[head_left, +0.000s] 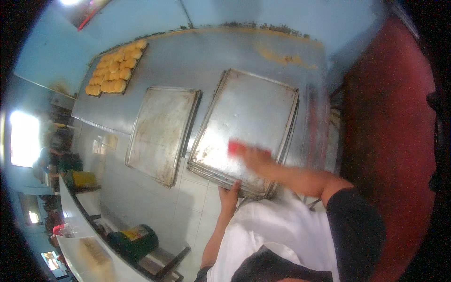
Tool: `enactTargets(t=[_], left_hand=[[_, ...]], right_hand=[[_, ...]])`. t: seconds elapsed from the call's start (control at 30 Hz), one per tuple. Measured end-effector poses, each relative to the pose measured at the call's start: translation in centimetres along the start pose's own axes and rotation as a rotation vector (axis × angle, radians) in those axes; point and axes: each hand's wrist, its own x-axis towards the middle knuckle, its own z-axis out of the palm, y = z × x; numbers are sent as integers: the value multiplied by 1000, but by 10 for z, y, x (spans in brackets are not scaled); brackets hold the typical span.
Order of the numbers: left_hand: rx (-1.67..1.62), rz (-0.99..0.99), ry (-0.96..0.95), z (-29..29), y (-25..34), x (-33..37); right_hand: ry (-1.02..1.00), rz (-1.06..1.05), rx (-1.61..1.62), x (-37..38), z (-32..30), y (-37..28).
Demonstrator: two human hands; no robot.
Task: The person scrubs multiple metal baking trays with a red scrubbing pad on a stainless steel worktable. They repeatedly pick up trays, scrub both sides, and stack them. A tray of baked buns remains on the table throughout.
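Note:
A stack of worn metal baking trays (253, 103) lies before me at the table's near edge and overhangs it. My right hand (257, 160), smeared by motion, is closed on a red thing (233, 147) against the top tray's surface. The red thing looks flat and block-like; blur hides its exact kind. At the near edge of the stack, my left hand (229, 196) grips the tray rims. A second stack of metal trays (162, 134) sits to the left, also jutting past the table edge.
Golden bread rolls (114, 70) fill a tray at the table's far left. The metal table (188, 61) meets a blue wall (155, 19). A dark green bucket (134, 242) is at lower left, near a white counter (75, 207). A red surface (390, 155) rises at right.

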Motion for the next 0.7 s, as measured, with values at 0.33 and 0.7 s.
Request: enactTargets(t=[0.33,0.7], left_hand=[[216,-87,112,4,25,-16],[248,-47,105,8,25,-15]], right_hand=[[-372,359,656,39,-142,50],[72,392,161,99,-138,193]])
